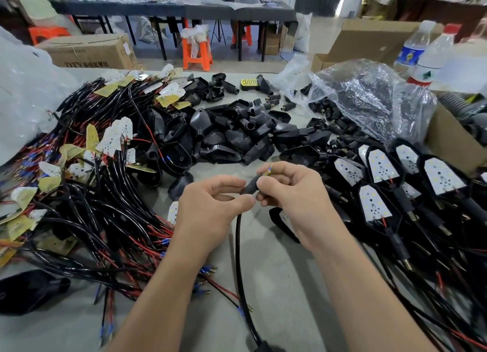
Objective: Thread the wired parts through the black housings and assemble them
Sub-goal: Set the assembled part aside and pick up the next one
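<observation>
Head view, grey table [284, 285], read left to right.

Far left edge: crumpled clear plastic bag [23, 93].

Left half: big tangle of wired parts [87, 193]. Black and red leads with blue-sleeved tips, and white or yellowish dotted boards on the ends. The heap runs from the far left side almost to the near edge.

Near-left corner: one black housing [29, 291] on its side, apart from the rest.

Centre, far side: loose pile of black housings [232, 138], all jumbled.

Centre, near side: both hands raised over the bare table.
- Left hand [208, 209]: thumb and forefinger pinch the top of a black cable [239, 259], which drops toward the near edge.
- Right hand [292, 193]: fingers curled round a small black sleeve [250, 187] on that cable's end.
- A brass tip [268, 171] with a blue collar pokes out between the right fingers.
- The two hands touch at the sleeve.
- A white board [172, 212] shows just left of the left hand.

Right half: rows of assembled units [395, 183], white boards seated face up in black housings, with cables trailing to the near-right corner.

Far right: clear bag [369, 96] with small black parts spilling out. A cardboard box [453, 143] sits at the right edge. Water bottles [421, 54] stand at the far-right corner.
</observation>
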`<state>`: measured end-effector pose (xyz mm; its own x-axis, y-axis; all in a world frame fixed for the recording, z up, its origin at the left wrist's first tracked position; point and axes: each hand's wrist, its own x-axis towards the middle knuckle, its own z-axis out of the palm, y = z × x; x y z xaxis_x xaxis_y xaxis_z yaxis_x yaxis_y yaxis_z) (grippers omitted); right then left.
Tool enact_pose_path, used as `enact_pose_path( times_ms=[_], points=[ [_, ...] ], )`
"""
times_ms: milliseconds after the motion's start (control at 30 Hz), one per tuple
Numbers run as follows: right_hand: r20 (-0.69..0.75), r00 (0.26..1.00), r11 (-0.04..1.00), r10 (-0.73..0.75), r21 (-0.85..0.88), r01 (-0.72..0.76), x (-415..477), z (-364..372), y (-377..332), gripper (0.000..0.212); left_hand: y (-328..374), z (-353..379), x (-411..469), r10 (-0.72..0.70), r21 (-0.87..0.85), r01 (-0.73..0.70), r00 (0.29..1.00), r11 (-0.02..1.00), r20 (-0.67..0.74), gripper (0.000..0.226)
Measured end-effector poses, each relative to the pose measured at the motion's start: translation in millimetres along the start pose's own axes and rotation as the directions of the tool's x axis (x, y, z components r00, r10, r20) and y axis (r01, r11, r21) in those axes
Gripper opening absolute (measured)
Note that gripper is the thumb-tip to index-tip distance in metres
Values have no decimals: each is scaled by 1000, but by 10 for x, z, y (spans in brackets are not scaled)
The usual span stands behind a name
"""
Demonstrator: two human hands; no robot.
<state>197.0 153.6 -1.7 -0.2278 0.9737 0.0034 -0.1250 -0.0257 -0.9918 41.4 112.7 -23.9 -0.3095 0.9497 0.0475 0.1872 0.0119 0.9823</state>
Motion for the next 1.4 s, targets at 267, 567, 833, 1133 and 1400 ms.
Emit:
enact_pose_path(
  times_ms=[267, 567, 833, 1133, 1400],
  points=[
    [-91, 993, 988, -79, -140, 66, -7, 33, -23, 22, 57, -16, -66, -11, 62, 8, 999, 998, 40, 34],
    [-213, 956, 970, -203, -177, 167, 23, 76, 34, 20, 127, 51, -98, -89, -34, 94, 989, 995, 119, 35],
    [-186, 973, 905, -139, -422, 49, -25, 43, 28, 28, 141, 13, -31, -230, -365, 191, 971, 911, -65, 18],
    [-82, 995, 894, -52, -448, 10, -50, 172, 70, 23, 171, -6, -52, -185, -389, 165, 983, 906, -15, 27],
    [-112, 985, 917, -129, -392, 75, -74, 229, 108, 85, 179, 7, -68, -157, -330, 118, 983, 936, -93, 25]
  ],
)
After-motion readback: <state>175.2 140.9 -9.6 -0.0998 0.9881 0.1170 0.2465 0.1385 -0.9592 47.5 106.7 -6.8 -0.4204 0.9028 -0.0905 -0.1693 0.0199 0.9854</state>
